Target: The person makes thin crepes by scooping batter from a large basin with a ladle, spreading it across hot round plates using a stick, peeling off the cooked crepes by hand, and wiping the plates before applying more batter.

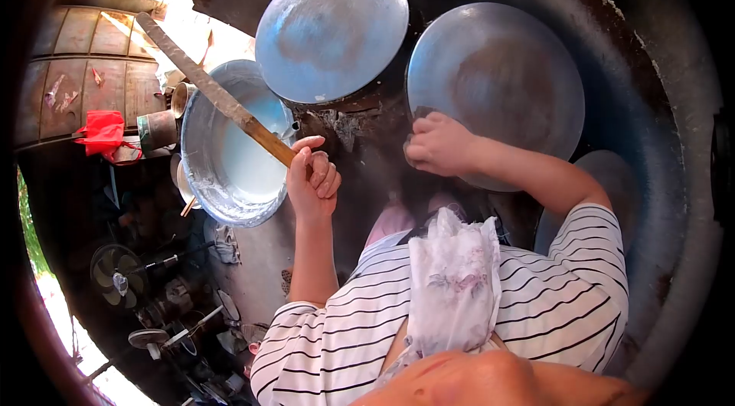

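Observation:
My left hand [312, 180] is closed on the lower end of a long flat wooden stick [222, 98], which slants up and left across a large metal basin [200, 176] holding white liquid. My right hand [442, 145] is closed at the left edge of a round metal lid-like disc [528, 76]. Something small and dark [421, 112] shows at its fingers, too hidden to name. A second round disc [329, 32] of the same kind lies tilted to the upper left, apart from both hands.
Another round surface [609, 176] shows partly behind my right arm. A dark curved wall [658, 92] rises on the right. Left of the basin are a metal pot [158, 130], a red plastic bag [102, 132] and tiles [80, 88]. A fan [119, 276] stands lower left.

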Demonstrator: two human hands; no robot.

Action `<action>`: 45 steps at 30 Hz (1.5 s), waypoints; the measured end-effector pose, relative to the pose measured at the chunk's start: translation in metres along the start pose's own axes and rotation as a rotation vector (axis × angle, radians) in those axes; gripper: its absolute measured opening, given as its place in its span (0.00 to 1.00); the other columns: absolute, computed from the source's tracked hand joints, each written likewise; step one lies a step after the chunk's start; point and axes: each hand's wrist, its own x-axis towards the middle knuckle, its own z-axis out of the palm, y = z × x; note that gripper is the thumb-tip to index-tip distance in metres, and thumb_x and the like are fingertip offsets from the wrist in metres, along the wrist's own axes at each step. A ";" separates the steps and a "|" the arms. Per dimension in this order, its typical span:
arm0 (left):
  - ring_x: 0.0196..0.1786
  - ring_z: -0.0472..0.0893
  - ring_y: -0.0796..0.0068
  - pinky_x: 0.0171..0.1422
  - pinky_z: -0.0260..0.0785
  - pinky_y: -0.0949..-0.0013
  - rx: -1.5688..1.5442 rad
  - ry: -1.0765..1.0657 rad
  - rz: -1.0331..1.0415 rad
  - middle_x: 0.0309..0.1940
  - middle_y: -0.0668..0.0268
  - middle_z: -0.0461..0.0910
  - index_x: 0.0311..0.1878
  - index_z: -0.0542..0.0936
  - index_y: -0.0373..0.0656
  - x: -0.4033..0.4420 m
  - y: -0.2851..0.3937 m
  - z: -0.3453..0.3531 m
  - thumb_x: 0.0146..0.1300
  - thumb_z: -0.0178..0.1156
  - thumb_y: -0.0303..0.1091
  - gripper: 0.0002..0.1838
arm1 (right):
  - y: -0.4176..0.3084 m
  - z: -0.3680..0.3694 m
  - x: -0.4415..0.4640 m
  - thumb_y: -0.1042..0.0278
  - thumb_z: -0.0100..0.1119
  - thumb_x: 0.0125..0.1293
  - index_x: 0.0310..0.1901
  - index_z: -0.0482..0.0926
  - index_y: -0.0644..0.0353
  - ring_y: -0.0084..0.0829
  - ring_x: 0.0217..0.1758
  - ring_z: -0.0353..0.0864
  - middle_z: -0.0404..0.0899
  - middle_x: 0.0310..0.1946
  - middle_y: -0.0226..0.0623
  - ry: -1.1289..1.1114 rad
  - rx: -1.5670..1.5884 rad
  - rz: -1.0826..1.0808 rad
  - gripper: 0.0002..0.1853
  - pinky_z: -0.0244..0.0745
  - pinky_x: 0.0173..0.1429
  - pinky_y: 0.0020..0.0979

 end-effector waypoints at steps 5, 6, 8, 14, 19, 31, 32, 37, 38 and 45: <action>0.09 0.52 0.87 0.10 0.46 0.81 -0.032 -0.067 -0.093 0.10 0.76 0.54 0.50 0.75 0.38 0.023 -0.003 0.014 0.71 0.42 0.36 0.15 | 0.010 0.002 0.026 0.60 0.59 0.55 0.30 0.76 0.54 0.36 0.41 0.74 0.78 0.28 0.30 0.109 0.051 0.388 0.08 0.69 0.45 0.41; 0.09 0.52 0.87 0.10 0.47 0.81 -0.054 -0.129 -0.115 0.10 0.76 0.54 0.50 0.75 0.37 0.028 -0.001 0.016 0.71 0.42 0.36 0.15 | -0.006 0.006 0.022 0.61 0.58 0.57 0.31 0.76 0.57 0.38 0.41 0.75 0.78 0.29 0.33 0.101 0.095 0.470 0.09 0.69 0.46 0.43; 0.09 0.51 0.87 0.11 0.46 0.81 -0.050 -0.229 -0.166 0.10 0.76 0.54 0.49 0.75 0.38 0.038 0.007 0.015 0.71 0.42 0.36 0.15 | -0.070 0.019 -0.020 0.61 0.61 0.55 0.32 0.77 0.55 0.39 0.48 0.74 0.77 0.37 0.36 0.351 -0.094 0.514 0.08 0.66 0.53 0.41; 0.09 0.50 0.88 0.11 0.43 0.80 0.051 -0.342 -0.198 0.10 0.77 0.53 0.48 0.74 0.37 0.063 0.075 -0.043 0.71 0.42 0.36 0.15 | -0.094 0.030 -0.072 0.68 0.67 0.55 0.28 0.71 0.61 0.44 0.37 0.71 0.73 0.28 0.40 1.040 -0.533 1.311 0.12 0.66 0.42 0.42; 0.09 0.50 0.88 0.11 0.44 0.81 0.073 -0.322 -0.167 0.10 0.75 0.53 0.47 0.75 0.38 0.077 0.131 -0.067 0.71 0.43 0.36 0.14 | -0.011 0.032 0.083 0.66 0.65 0.57 0.32 0.74 0.61 0.47 0.38 0.75 0.77 0.30 0.43 1.195 -0.268 1.077 0.10 0.68 0.42 0.41; 0.08 0.51 0.88 0.10 0.44 0.81 0.088 0.251 0.149 0.09 0.76 0.53 0.48 0.74 0.38 0.100 0.189 -0.171 0.70 0.44 0.36 0.14 | 0.316 -0.020 0.303 0.46 0.51 0.64 0.46 0.75 0.51 0.45 0.50 0.78 0.80 0.44 0.43 0.278 -0.069 1.202 0.18 0.71 0.51 0.46; 0.08 0.51 0.88 0.10 0.44 0.81 0.093 0.324 0.161 0.09 0.77 0.52 0.49 0.74 0.38 0.097 0.190 -0.175 0.71 0.43 0.37 0.14 | 0.320 -0.012 0.337 0.47 0.52 0.63 0.47 0.75 0.50 0.45 0.51 0.78 0.81 0.45 0.40 0.221 -0.059 1.080 0.18 0.71 0.51 0.45; 0.08 0.51 0.88 0.10 0.46 0.82 0.000 0.352 0.259 0.09 0.76 0.53 0.48 0.74 0.38 0.102 0.187 -0.163 0.72 0.42 0.36 0.14 | 0.225 0.065 0.446 0.54 0.57 0.58 0.35 0.79 0.52 0.44 0.38 0.81 0.82 0.31 0.40 0.115 0.017 0.289 0.12 0.73 0.41 0.42; 0.08 0.51 0.87 0.10 0.46 0.82 -0.005 0.350 0.259 0.09 0.76 0.53 0.48 0.74 0.38 0.101 0.188 -0.161 0.72 0.42 0.36 0.14 | 0.188 0.076 0.441 0.59 0.60 0.55 0.31 0.78 0.54 0.44 0.34 0.80 0.80 0.27 0.40 0.165 0.147 0.051 0.09 0.72 0.39 0.42; 0.08 0.51 0.88 0.09 0.46 0.81 0.010 0.330 0.242 0.09 0.76 0.53 0.48 0.74 0.38 0.114 0.195 -0.161 0.71 0.43 0.36 0.14 | 0.133 0.090 0.420 0.59 0.60 0.53 0.29 0.78 0.53 0.41 0.34 0.80 0.79 0.26 0.41 0.051 0.034 -0.080 0.08 0.73 0.40 0.41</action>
